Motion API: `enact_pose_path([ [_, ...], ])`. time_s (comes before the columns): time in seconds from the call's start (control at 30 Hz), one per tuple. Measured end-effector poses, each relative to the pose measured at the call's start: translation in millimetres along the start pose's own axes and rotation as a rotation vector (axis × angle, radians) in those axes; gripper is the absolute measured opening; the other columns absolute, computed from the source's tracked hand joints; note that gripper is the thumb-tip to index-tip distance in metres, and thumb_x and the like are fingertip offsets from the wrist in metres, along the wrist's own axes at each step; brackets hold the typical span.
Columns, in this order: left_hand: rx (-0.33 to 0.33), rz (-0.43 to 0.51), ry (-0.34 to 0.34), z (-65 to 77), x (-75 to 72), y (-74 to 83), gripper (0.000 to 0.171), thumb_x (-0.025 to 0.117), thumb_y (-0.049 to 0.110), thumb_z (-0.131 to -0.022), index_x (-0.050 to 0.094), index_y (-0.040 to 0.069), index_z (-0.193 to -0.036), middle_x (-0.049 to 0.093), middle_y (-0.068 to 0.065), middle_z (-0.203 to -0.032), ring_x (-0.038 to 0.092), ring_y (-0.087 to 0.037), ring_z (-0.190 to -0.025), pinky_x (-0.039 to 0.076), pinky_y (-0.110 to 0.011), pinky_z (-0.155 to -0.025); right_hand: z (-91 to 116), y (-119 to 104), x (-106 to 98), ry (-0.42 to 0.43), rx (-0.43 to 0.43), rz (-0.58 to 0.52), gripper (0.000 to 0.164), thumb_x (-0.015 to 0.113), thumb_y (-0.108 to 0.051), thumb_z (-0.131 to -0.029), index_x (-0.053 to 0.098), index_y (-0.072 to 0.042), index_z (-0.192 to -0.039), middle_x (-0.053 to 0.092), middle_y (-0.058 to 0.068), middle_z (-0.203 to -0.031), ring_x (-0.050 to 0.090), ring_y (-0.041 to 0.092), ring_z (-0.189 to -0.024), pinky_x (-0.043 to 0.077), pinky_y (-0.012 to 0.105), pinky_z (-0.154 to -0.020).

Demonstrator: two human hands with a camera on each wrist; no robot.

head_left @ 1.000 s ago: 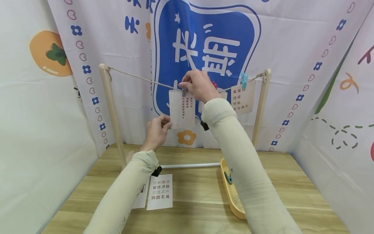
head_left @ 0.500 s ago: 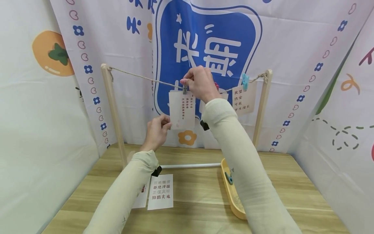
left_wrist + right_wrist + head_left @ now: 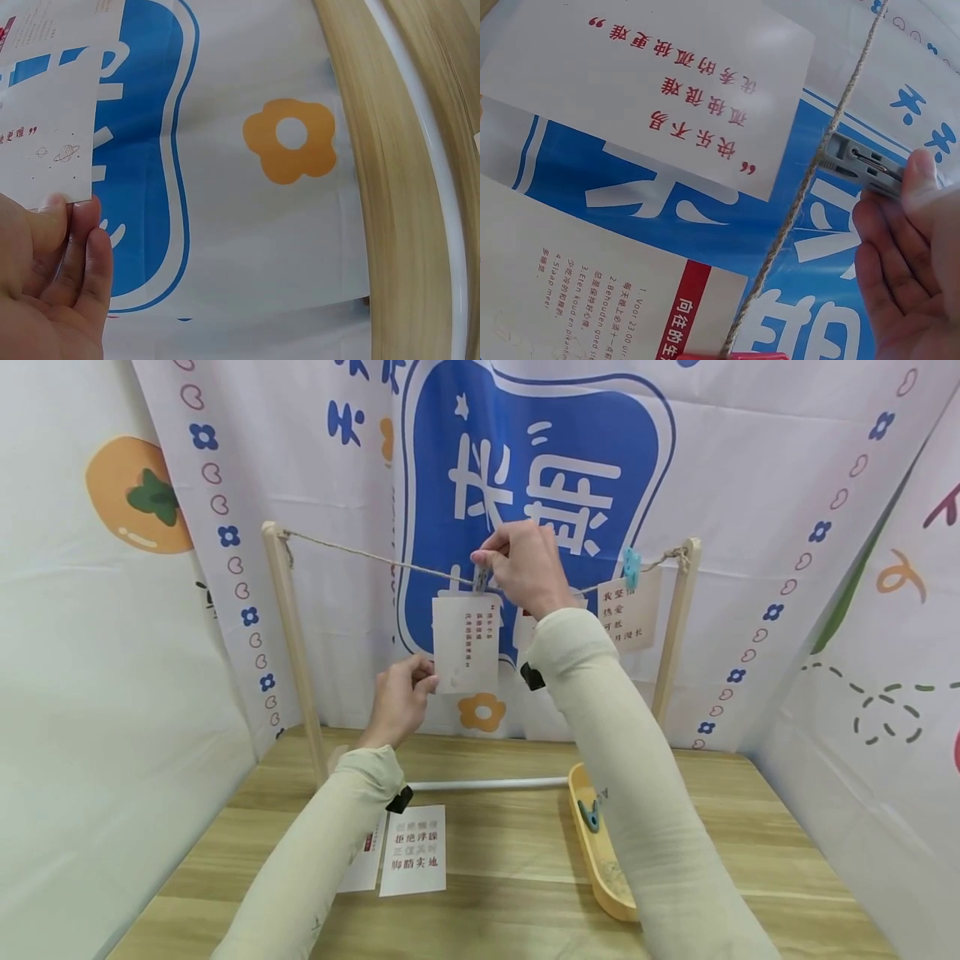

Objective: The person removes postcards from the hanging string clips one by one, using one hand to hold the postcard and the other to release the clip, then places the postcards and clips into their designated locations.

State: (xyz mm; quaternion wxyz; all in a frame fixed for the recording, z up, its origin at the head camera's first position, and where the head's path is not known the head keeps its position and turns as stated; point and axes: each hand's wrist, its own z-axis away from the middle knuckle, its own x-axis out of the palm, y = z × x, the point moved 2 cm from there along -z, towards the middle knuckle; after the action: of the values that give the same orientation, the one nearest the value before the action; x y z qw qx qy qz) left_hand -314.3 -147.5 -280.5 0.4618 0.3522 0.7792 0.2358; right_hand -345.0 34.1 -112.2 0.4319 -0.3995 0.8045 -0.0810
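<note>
I find the left hand (image 3: 401,703) pinching the card (image 3: 465,647) at its lower corner, between thumb and fingers. The card is held upright in the air, just right of the left hand and below the right hand, red print facing the head camera. On my right wrist feed, its top edge is apart from the rope (image 3: 375,558).

I find the right hand (image 3: 531,568) pinching the grey clip (image 3: 866,163) by its handle end. The clip's nose meets the rope; I cannot tell whether it bites. Card and grey clip are apart.

Near the right hand I note 2 hung cards: the near card (image 3: 585,262), partly hidden behind that hand on the head feed, with a red clip (image 3: 735,356) at its top edge; and the far card (image 3: 630,610), right of the hand, under a blue clip (image 3: 632,568). The rope runs between 2 posts (image 3: 296,643), 1 outward of each hand.

Below the left hand, 2 flat cards (image 3: 414,852) lie side by side on the table (image 3: 510,868), 1 partly covered by the left sleeve (image 3: 300,860). Below the right hand sits a yellow tray (image 3: 617,907) containing a teal clip (image 3: 589,816), partly hidden by the right sleeve (image 3: 637,752).
</note>
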Motion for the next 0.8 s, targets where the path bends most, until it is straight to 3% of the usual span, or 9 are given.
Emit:
enact_pose_path([
  [0.63,-0.003,0.007,0.002,3.5,1.3,-1.8,0.008,0.061,0.009,-0.094,0.065,0.004,-0.099,0.070,-0.009,-0.090,0.066,-0.022,-0.082,0.054,-0.034,-0.074,2.6,4.5,-9.7,-0.033,0.011,0.009,0.029,0.065,-0.039,-0.091,0.073,-0.013,-0.102,0.072,0.003,-0.090,0.060,0.016,-0.077,0.050,0.025,-0.067],
  [0.8,0.005,0.012,0.001,5.2,1.8,-3.6,0.005,0.062,0.009,-0.094,0.065,0.006,-0.097,0.070,-0.009,-0.089,0.066,-0.023,-0.081,0.054,-0.033,-0.072,4.1,6.3,-10.3,-0.037,0.034,-0.013,0.032,0.069,-0.042,-0.087,0.073,-0.013,-0.100,0.071,0.004,-0.090,0.060,0.016,-0.080,0.052,0.026,-0.072],
])
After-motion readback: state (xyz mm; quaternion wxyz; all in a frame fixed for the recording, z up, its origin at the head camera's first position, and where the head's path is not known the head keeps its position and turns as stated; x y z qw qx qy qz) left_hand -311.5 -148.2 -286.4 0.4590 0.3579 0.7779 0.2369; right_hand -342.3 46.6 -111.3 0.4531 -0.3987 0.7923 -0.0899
